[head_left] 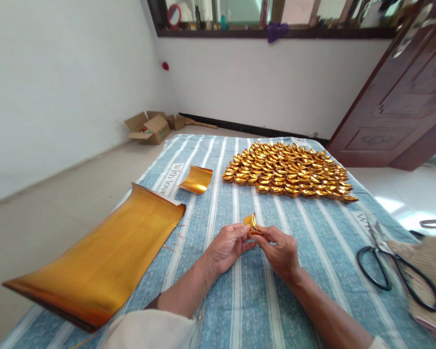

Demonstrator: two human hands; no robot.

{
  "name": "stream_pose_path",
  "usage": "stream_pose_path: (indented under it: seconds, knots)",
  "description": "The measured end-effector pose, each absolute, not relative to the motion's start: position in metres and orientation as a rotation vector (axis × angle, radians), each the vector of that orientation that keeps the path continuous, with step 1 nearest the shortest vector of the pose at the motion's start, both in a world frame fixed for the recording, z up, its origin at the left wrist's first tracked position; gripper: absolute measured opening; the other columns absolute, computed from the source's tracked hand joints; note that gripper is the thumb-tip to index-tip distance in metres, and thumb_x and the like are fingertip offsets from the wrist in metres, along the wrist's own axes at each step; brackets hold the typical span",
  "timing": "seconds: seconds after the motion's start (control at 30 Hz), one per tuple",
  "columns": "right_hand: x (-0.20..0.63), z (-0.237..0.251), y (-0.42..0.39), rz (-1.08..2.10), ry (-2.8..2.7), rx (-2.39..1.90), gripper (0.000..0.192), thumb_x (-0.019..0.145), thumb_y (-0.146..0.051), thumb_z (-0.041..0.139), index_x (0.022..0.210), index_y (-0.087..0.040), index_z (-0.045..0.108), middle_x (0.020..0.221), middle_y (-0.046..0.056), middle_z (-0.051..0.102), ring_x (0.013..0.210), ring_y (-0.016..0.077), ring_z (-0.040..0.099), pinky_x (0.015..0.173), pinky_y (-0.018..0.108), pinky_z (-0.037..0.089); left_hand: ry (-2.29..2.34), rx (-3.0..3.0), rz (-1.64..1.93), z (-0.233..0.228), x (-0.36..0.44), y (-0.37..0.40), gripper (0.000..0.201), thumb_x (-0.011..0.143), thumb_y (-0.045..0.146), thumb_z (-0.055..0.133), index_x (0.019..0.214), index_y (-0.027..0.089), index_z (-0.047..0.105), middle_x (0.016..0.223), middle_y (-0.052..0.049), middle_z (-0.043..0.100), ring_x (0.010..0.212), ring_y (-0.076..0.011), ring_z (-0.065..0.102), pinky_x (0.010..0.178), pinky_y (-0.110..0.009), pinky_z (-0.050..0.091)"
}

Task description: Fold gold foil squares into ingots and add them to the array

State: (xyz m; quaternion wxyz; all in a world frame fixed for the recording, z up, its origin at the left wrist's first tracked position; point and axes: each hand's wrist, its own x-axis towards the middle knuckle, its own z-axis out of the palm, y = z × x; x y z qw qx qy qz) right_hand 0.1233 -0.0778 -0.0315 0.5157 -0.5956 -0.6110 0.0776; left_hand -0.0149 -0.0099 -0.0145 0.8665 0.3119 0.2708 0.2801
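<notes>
Both hands pinch one gold paper piece (252, 224).
Left hand (228, 247) and right hand (280, 252) each keep a closed grip on it; folded gold ingots (288, 168) lie beyond.

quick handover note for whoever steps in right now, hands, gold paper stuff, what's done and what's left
Left hand and right hand: both pinch one small gold paper piece, part folded, above the striped cloth.
Done: many folded gold ingots lie in rows at the far side.
Left: a loose curled gold sheet and a large stack of gold sheets on the left, unfolded.
Scissors lie to the right, untouched.
</notes>
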Motion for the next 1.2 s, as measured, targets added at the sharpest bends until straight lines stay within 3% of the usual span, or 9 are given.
stream_pose_path:
  seconds: [0.17,0.43,0.67,0.87,1.2]
  knots:
    - [0.1234,-0.0302,-0.0773,0.180,-1.455,-1.410,0.014,0.086,-0.030,0.060,0.088,-0.022,0.072,0.072,0.001,0.072,0.061,0.0140,0.068,0.057,0.023,0.052,0.574,0.655,0.581,-0.0135,-0.0146,-0.0101,0.019,0.075,0.024,0.075,0.084,0.009,0.069,0.088,-0.009,0.067,0.083,-0.0161,0.063,0.075,-0.026,0.051]
    - [0.1240,-0.0295,-0.0779,0.171,-1.409,-1.409,0.013,0.084,-0.030,0.063,0.091,-0.021,0.070,0.080,0.003,0.073,0.065,0.0153,0.069,0.061,0.024,0.055,0.560,0.651,0.591,-0.0153,-0.0141,-0.0104,0.021,0.075,0.025,0.075,0.085,0.008,0.068,0.092,-0.011,0.067,0.085,-0.0175,0.063,0.078,-0.029,0.051]
    - [0.1243,-0.0289,-0.0783,0.164,-1.468,-1.416,0.013,0.085,-0.029,0.062,0.081,-0.022,0.071,0.065,0.000,0.069,0.056,0.0132,0.065,0.054,0.022,0.051,0.566,0.654,0.581,-0.0144,-0.0143,-0.0108,0.018,0.076,0.023,0.074,0.084,0.008,0.069,0.086,-0.009,0.066,0.082,-0.0162,0.062,0.075,-0.027,0.052]
    - [0.1244,-0.0283,-0.0775,0.153,-1.429,-1.401,0.011,0.084,-0.029,0.063,0.089,-0.022,0.069,0.079,0.002,0.073,0.063,0.0144,0.068,0.061,0.024,0.054,0.578,0.648,0.590,-0.0148,-0.0140,-0.0107,0.017,0.077,0.024,0.073,0.084,0.009,0.068,0.089,-0.010,0.067,0.083,-0.0163,0.063,0.075,-0.027,0.053]
    - [0.1255,-0.0279,-0.0783,0.156,-1.473,-1.409,0.013,0.085,-0.030,0.061,0.082,-0.021,0.071,0.071,0.002,0.072,0.061,0.0144,0.068,0.056,0.023,0.052,0.568,0.642,0.567,-0.0143,-0.0148,-0.0104,0.015,0.077,0.022,0.072,0.083,0.009,0.068,0.087,-0.009,0.066,0.084,-0.0170,0.063,0.075,-0.027,0.052]
